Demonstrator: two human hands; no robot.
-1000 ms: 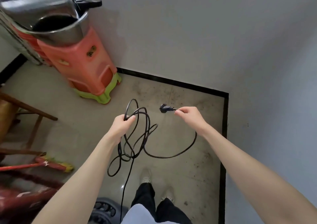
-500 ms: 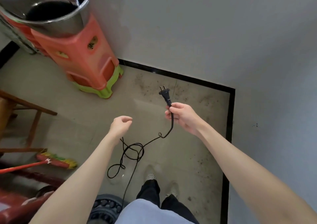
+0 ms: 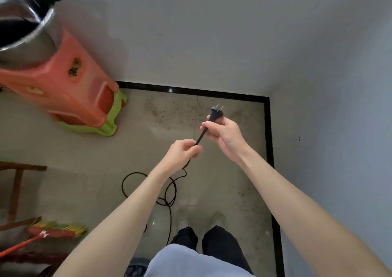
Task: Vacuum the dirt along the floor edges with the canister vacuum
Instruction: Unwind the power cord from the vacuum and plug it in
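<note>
- My right hand (image 3: 226,136) has its fingers curled round the cord just behind the plug (image 3: 216,113); my left hand (image 3: 180,152) pinches the cord (image 3: 200,138) lower down, at 7 o'clock of the plug.
- To do this well, I'd keep the prongs pointing away, let slack feed through my left fingers, and avoid kinks in the loops on the floor (image 3: 137,153).
- Count: one plug, two prongs, one cord; dirt specks (image 3: 169,111) lie along the wall edge at 12 o'clock.

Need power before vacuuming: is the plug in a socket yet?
Not plugged in. The plug is in the air in the right hand, prongs bare.
</note>
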